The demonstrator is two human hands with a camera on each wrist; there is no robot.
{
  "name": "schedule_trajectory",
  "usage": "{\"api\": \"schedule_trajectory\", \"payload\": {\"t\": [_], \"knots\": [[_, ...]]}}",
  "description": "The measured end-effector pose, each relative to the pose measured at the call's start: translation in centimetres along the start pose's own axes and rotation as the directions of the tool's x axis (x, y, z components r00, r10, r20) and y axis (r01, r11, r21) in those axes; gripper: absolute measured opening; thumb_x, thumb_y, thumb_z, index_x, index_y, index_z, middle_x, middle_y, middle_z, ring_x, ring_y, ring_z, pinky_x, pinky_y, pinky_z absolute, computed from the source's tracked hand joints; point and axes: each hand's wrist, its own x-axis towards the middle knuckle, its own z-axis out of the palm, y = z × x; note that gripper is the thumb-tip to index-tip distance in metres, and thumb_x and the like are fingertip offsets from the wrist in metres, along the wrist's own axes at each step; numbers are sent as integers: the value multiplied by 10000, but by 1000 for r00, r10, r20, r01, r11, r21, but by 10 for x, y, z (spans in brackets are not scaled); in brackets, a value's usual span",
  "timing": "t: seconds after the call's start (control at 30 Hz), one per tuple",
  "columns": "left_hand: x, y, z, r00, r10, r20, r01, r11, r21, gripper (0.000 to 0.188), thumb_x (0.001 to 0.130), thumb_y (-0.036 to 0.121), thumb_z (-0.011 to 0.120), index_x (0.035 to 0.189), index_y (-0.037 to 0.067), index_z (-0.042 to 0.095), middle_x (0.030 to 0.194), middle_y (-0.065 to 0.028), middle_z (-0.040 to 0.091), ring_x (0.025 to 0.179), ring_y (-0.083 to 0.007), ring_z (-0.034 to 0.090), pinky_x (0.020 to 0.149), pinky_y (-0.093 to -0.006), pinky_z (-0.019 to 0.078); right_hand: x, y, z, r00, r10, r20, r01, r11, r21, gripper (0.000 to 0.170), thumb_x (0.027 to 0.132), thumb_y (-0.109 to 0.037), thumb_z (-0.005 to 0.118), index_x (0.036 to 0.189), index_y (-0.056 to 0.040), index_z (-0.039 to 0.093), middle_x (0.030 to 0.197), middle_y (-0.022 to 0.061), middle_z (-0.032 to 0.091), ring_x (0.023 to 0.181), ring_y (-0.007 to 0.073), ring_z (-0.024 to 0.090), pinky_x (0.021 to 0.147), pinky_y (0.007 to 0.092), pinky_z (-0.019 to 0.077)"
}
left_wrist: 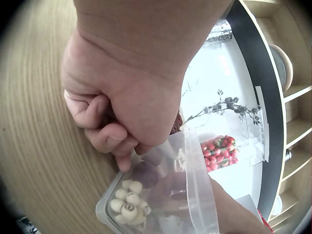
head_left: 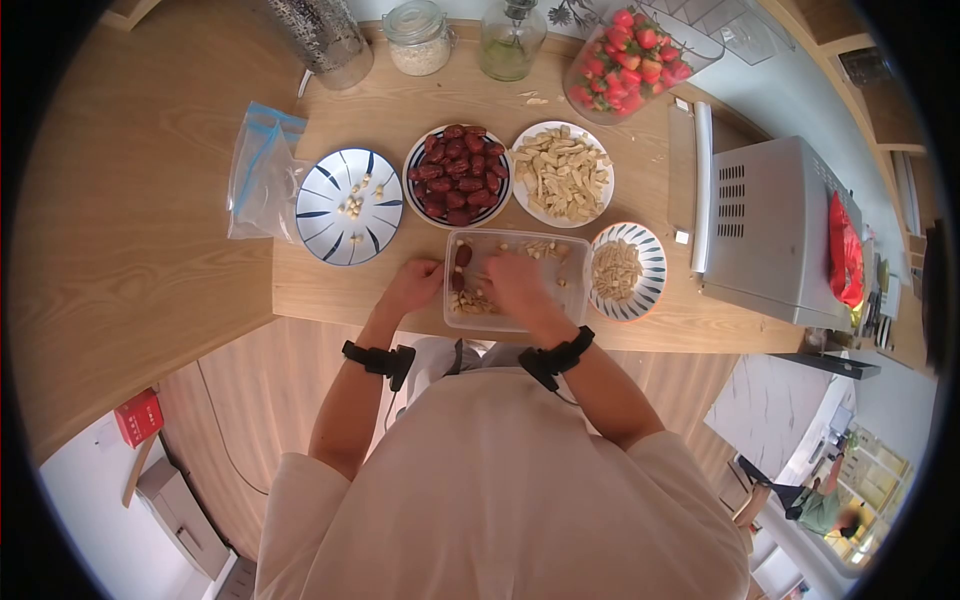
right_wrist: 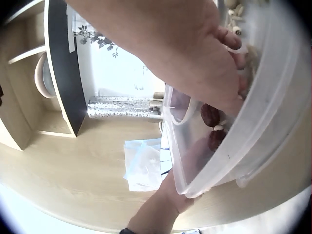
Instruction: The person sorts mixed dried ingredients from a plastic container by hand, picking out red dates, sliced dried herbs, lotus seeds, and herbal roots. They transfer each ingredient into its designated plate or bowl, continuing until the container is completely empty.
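- Right hand (head_left: 515,283): its fingers reach into the translucent plastic container (head_left: 572,302) at the centre of the head view; the tips are partly hidden, so I cannot tell whether they pinch anything.
- Left hand (head_left: 413,287): fingers curled in, touching the container's left edge; whether they pinch the rim I cannot tell.
- The container should be light, with smooth, slightly flexible walls; a corner or the rim looks the surest hold.
- Two jujubes (right_wrist: 210,115) lie inside, towards its left end: probably light and leathery, best taken round the middle.
- White lotus seeds (left_wrist: 129,204), in its corner at the lower left of the left wrist view: likely hard and apt to roll, suiting a fingertip pinch.
- Farther out, above centre: heaped jujubes and a white plate of pale dried slices (head_left: 560,175), probably brittle.
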Motion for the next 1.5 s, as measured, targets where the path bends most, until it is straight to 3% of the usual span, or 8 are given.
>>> {"api": "schedule_trajectory", "payload": {"t": [0.23,0.47,0.53,0.67,0.83,1.27,1.37,1.5], "knots": [[-3,3,0,1000,0,-7,0,1000,20,406,979,383,563,883,33,744,582,-64,572,561,-130,526,557,-342,451,-18,20,-14,986,166,0,-166,985,54,207,782,-150,664,978,-107,715,930,138,705,953,333,677,793,468,538],[-3,6,0,1000,27,-6,-27,1000,12,411,991,381,543,896,44,761,618,-81,618,574,-144,553,594,-328,475,-28,35,-25,983,98,-156,-107,993,-47,202,809,-68,632,1001,-68,695,953,140,696,871,333,708,714,444,566],[-6,11,-2,1000,12,5,-13,1000,21,413,993,381,541,897,45,762,623,-81,624,579,-144,557,599,-327,477,-25,31,-27,978,190,-89,-195,979,-64,289,798,-158,692,1087,-145,695,1065,132,683,972,333,675,809,455,540],[-10,19,-3,1000,1,11,-1,1000,10,419,994,382,544,906,32,756,625,-79,623,586,-143,558,602,-327,477,-25,23,-26,991,134,-1,-134,987,-86,319,793,-150,708,1111,-139,681,1111,115,672,982,336,675,823,445,545],[-6,11,-1,1000,8,-8,-8,1000,14,428,994,387,548,907,18,746,632,-78,621,584,-148,553,598,-332,473,-19,33,3,991,-42,-125,36,998,-48,280,794,-77,660,1064,-138,701,961,127,686,917,320,711,742,441,570],[-7,11,-2,1000,11,10,-11,1000,-16,423,985,412,545,920,60,769,650,-70,640,615,-150,572,629,-341,483,-22,32,-7,997,15,-73,-25,990,-141,174,731,-103,738,894,-49,710,944,133,694,871,330,711,727,430,573],[-5,8,-1,1000,5,13,-5,1000,-8,413,985,411,546,925,72,775,646,-63,637,609,-144,564,621,-336,478,-26,31,-10,990,-20,-137,7,995,-99,165,753,-134,745,888,-48,707,938,144,692,856,337,706,720,435,568],[-6,8,-2,1000,-14,16,14,1000,-10,398,985,392,553,914,66,769,621,-45,602,585,-123,525,587,-324,457,-27,30,-10,995,98,-11,-98,991,-89,205,847,-229,699,954,-55,688,997,138,678,963,335,675,752,471,550]]}}
